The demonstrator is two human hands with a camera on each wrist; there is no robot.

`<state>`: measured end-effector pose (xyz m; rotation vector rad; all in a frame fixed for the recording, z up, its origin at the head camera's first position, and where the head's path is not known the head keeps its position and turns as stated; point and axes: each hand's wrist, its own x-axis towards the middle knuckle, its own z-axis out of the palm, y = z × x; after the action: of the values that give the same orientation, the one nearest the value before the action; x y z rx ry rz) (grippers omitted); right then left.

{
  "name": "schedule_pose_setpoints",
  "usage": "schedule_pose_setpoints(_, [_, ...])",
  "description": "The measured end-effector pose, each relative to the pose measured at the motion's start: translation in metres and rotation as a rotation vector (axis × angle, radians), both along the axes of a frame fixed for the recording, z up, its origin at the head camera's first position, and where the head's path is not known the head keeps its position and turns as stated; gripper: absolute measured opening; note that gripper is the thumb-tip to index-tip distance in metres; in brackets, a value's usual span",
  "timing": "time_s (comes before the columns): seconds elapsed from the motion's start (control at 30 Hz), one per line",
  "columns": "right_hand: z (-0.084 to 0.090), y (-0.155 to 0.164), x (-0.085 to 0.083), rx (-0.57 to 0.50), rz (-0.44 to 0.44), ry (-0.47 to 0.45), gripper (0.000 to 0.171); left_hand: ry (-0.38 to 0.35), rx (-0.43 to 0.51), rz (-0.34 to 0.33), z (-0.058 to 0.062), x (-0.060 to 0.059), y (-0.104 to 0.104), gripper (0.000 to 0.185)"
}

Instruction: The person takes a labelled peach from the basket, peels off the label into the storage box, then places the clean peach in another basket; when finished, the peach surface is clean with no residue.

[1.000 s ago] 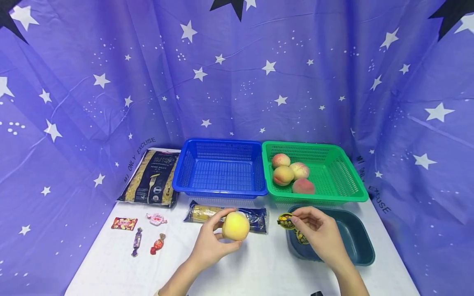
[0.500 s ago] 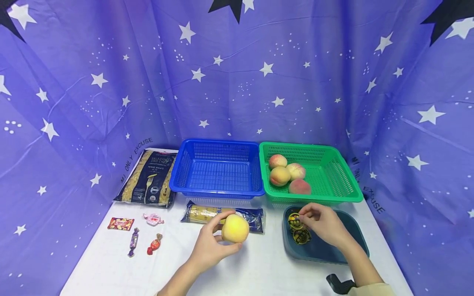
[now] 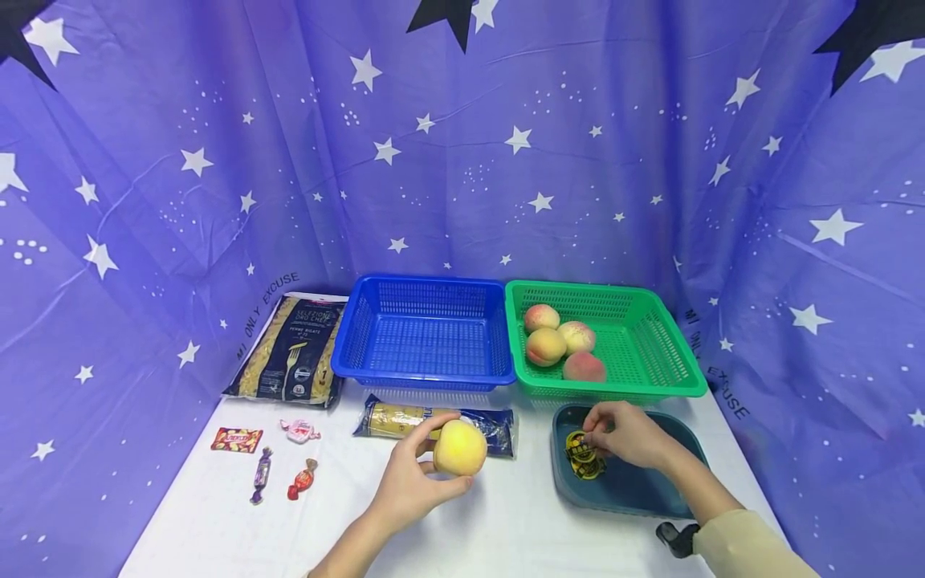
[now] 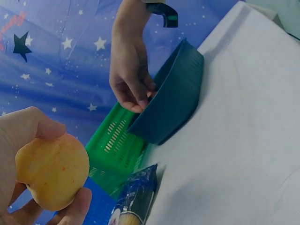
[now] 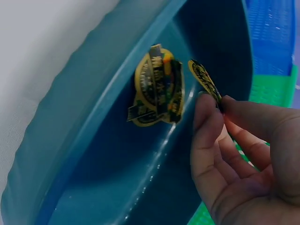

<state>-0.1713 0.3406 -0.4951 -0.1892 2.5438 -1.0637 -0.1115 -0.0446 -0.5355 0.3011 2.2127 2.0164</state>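
A yellow peach (image 3: pixel 461 447) is held up by my left hand (image 3: pixel 408 488) above the front middle of the white table, with fingers and thumb curled round it. In the left wrist view the peach (image 4: pixel 52 171) shows a faint orange blush. My right hand (image 3: pixel 630 435) is inside the dark teal tub (image 3: pixel 636 490). Between its thumb and finger it pinches a round black-and-gold fruit sticker (image 5: pixel 205 80), seen nearly edge-on in the right wrist view. More such stickers (image 5: pixel 153 86) lie overlapping in the tub, against its wall.
At the back stand a blue basket (image 3: pixel 426 377) and a green basket (image 3: pixel 650 353) holding several peaches (image 3: pixel 545 347). A bag of penne (image 3: pixel 292 353) lies left, with several wrapped candies (image 3: pixel 262 475) in front. A pasta packet (image 3: pixel 499 429) lies behind my left hand.
My right hand has moved the pinched sticker from the tub's left edge down into the tub, over the other stickers. The left hand still holds the peach in about the same place.
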Motion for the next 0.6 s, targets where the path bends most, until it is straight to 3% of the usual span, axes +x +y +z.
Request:
schedule_pose_setpoints(0.33, [-0.002, 0.003, -0.005, 0.194, 0.019, 0.019, 0.01, -0.004, -0.006, -0.003, 0.001, 0.0, 0.001, 0.087])
schedule_pose_setpoints(0.6, [0.002, 0.016, -0.003, 0.123, -0.092, 0.156, 0.021, -0.013, -0.01, 0.001, 0.002, 0.001, -0.002, 0.087])
